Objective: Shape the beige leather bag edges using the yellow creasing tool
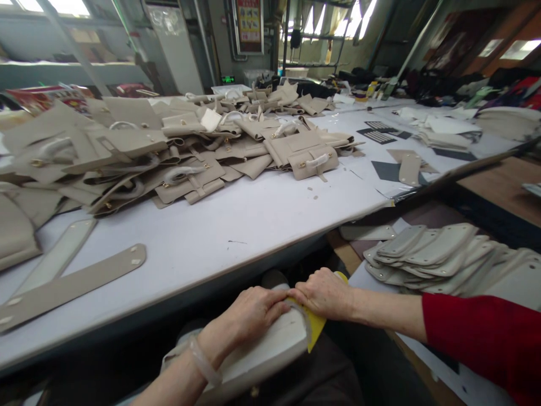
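Note:
Across my lap lies a long off-white piece with a rounded end (pixel 274 345), seemingly a stack or a padded form; I cannot tell which. My left hand (pixel 253 313) is closed over its top near the far end, fingers pressed together. At that same end my right hand (pixel 323 294) is closed on a thin yellow sheet-like piece (pixel 316 328), which lies against the rounded edge. The two hands meet at the fingertips. What is pinched between them is hidden. A pale bracelet (pixel 203 363) circles my left wrist.
Beige leather bag parts (pixel 203 163) are heaped along the white table (pixel 253 220). Two long straps (pixel 76 282) lie at its left. On the right, a pile of rounded grey-white leather panels (pixel 439 254) rests on a lower surface. Dark pieces (pixel 378 134) lie farther back.

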The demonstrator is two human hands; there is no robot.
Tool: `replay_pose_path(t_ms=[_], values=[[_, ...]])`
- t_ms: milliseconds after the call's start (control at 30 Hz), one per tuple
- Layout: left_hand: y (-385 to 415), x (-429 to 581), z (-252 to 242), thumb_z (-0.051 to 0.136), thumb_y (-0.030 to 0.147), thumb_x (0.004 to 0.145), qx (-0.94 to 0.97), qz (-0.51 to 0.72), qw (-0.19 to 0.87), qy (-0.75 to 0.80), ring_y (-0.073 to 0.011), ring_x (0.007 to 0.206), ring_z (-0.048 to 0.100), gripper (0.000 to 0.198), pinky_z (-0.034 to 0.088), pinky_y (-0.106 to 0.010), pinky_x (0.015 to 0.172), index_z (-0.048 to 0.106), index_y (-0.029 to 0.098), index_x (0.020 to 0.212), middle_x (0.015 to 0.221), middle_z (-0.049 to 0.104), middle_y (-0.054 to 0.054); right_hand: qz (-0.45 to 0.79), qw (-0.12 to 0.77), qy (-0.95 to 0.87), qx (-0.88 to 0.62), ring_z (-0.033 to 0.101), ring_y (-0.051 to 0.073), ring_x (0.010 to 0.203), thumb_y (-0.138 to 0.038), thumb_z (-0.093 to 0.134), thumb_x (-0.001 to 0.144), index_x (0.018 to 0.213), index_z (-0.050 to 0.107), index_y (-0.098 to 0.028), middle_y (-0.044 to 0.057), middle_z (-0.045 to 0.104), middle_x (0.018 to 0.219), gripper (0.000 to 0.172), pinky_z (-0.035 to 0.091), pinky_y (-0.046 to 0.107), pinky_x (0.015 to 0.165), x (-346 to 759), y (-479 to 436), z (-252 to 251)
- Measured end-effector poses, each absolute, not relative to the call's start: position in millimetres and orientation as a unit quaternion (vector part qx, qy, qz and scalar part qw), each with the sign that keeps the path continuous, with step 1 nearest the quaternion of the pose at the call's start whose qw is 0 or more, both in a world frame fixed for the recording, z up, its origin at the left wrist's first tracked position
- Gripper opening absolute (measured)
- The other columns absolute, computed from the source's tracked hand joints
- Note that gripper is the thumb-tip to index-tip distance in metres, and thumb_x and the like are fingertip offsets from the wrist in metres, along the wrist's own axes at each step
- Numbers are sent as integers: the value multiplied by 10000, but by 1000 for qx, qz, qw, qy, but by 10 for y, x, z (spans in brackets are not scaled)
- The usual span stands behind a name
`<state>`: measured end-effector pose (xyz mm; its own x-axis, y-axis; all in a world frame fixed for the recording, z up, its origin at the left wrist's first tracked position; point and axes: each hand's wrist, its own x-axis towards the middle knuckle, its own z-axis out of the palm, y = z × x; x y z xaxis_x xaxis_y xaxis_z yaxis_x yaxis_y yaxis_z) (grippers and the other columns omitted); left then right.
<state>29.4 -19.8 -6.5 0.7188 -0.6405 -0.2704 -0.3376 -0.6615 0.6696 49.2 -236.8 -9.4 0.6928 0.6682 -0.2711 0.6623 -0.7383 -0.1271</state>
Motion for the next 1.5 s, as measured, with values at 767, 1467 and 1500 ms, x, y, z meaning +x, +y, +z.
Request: replay_pose_path(t_ms=[767,1467,1500], values=[[-297,605,-35,502,479,890,826,-354,376,-227,-199,795,618,421,464,-264,714,784,174,955,866,744,-21,115,-34,-218,-969,724,301,780,-364,198,1053,1028,685,-196,114,744,850,516,497,358,616,-145,-2192,-9],[672,454,28,511,592,862,860,-277,422,-73,-225,826,588,437,394,-301,734,712,209,805,851,709,-29,132,106,-183,-968,695,207,727,-599,188,1014,741,573,-238,18,692,690,594,300,302,592,77,-2451,-221],[929,343,-12,497,640,857,856,-265,444,-25,-235,863,588,485,406,-304,760,691,198,821,876,700,-38,120,87,-201,-968,691,210,718,-604,198,1010,751,576,-243,16,689,687,584,300,304,588,101,-2471,-256]])
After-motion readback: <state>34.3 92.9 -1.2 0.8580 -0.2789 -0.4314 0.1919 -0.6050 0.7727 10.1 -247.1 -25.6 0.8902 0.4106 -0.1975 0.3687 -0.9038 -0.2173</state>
